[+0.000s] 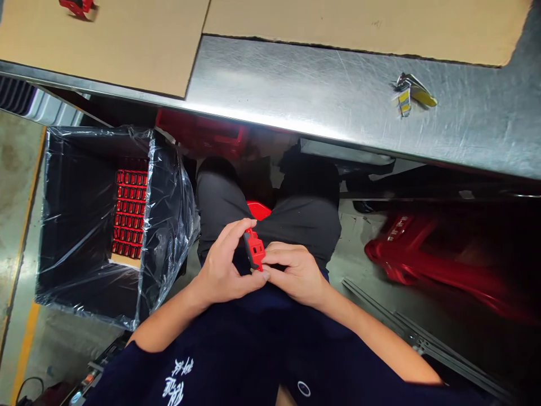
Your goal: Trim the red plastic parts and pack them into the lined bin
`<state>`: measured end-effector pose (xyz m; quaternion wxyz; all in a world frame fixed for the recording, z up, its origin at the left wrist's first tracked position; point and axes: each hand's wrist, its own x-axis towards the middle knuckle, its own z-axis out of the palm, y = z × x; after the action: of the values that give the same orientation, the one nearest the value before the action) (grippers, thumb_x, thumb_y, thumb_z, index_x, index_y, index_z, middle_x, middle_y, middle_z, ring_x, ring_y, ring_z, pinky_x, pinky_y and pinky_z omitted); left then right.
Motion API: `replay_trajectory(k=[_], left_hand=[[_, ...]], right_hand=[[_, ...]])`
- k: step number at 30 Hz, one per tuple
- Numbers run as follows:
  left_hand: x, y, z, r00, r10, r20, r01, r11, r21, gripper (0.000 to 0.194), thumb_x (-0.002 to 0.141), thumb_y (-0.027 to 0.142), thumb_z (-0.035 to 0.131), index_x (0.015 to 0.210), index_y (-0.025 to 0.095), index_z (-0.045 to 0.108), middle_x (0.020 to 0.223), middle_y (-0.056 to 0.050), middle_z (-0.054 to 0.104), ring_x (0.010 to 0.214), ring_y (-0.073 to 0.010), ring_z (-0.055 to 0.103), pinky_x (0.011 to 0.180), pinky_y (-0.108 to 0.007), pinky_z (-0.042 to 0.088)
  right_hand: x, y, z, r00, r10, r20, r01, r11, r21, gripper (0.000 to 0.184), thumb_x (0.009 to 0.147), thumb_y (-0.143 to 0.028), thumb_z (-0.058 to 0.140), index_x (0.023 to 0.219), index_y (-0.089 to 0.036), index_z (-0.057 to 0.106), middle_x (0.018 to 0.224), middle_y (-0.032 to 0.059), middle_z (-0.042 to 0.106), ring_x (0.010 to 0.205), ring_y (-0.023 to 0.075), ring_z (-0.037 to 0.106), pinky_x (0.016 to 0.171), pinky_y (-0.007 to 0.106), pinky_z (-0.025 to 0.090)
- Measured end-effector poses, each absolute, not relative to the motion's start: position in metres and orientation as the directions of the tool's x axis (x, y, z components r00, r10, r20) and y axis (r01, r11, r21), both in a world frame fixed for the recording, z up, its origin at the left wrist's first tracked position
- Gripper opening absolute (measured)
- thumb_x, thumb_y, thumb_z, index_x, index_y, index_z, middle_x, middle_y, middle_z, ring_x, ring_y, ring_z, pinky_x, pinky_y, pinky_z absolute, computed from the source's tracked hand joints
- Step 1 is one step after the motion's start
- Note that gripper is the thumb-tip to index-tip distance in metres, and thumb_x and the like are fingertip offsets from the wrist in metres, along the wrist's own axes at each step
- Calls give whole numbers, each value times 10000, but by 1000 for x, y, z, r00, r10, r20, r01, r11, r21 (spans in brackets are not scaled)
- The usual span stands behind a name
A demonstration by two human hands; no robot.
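Observation:
Over my lap, both hands hold a small red plastic part (255, 248). My left hand (222, 268) pinches it from the left, with thumb below and fingers curled over its top. My right hand (296, 270) grips its lower right side with closed fingers. The part is blocky with small square openings. My knees in dark trousers (313, 217) lie under the hands. Part of a red stool (258, 210) shows between my legs.
A steel table (296, 90) with cardboard sheets (127, 45) spans the top; a red part (76, 7) and a yellow-and-silver clip (409, 93) lie on it. At left, a plastic-lined box (76, 225) holds rows of red parts (130, 211). A red stool (426, 259) lies at right.

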<state>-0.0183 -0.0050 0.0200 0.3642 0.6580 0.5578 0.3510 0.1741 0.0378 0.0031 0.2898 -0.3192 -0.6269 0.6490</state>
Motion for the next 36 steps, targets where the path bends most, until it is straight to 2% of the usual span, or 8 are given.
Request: replay_trajectory(k=[7,12,16,22,27,30,33,36], left_hand=[[-17,-3,22,146,973,181,557,-232,798,826,791,273,766,1514,168,381,1368,-172,628,1224,-277,638,1028,-456,579],[-15,-7,15,129,966,223,602,-255,757,977,807,276,748,1606,172,195,1359,-176,642,1176,-271,676,988,-443,596],[-15,-10,10,143,957,253,605,-287,743,1069,814,305,756,1627,150,80,1370,-208,633,1192,-279,682,996,-458,594],[-12,-11,9,146,955,258,606,-292,740,1052,826,284,732,1627,123,69,1370,-230,629,1254,-279,657,1032,-456,580],[-10,-11,8,182,936,300,637,-345,689,1027,851,224,698,1634,131,40,1380,-237,627,1255,-291,657,1022,-477,581],[-10,-11,4,211,913,349,662,-396,636,1025,873,242,696,1637,131,22,1392,-249,620,1258,-304,652,991,-489,590],[-11,-12,2,241,891,385,679,-439,589,1040,886,254,703,1635,116,-4,1386,-266,616,1257,-313,644,958,-483,598],[-11,-12,1,274,895,353,702,-437,562,1030,908,240,679,1634,173,-48,1387,-232,623,1239,-300,641,944,-452,597]], right_hand=[[181,44,5,-648,755,-101,90,-56,-994,121,926,-205,691,963,-221,805,833,29,762,732,151,691,692,268,538],[187,50,10,-554,803,-221,149,-166,-975,153,926,-274,697,1013,-217,808,891,52,793,757,171,732,711,283,573],[187,50,14,-476,831,-290,93,-280,-956,192,908,-347,724,1013,-204,796,893,60,800,772,190,750,744,307,599],[180,48,21,-544,791,-282,-11,-343,-939,234,905,-296,699,1113,-204,754,906,53,793,746,164,735,706,281,594],[177,46,21,-544,803,-244,14,-283,-959,260,844,-242,743,1099,-191,745,824,27,767,678,142,692,675,274,587],[176,44,20,-506,843,-185,56,-182,-982,251,801,-240,806,1044,-200,755,816,16,757,655,133,669,660,266,581],[174,43,18,-478,873,-94,87,-60,-994,205,800,-255,830,987,-207,762,786,14,734,636,134,651,631,267,567],[173,42,18,-469,882,-42,126,20,-992,122,834,-270,814,927,-209,763,758,20,724,618,138,649,605,272,558]])
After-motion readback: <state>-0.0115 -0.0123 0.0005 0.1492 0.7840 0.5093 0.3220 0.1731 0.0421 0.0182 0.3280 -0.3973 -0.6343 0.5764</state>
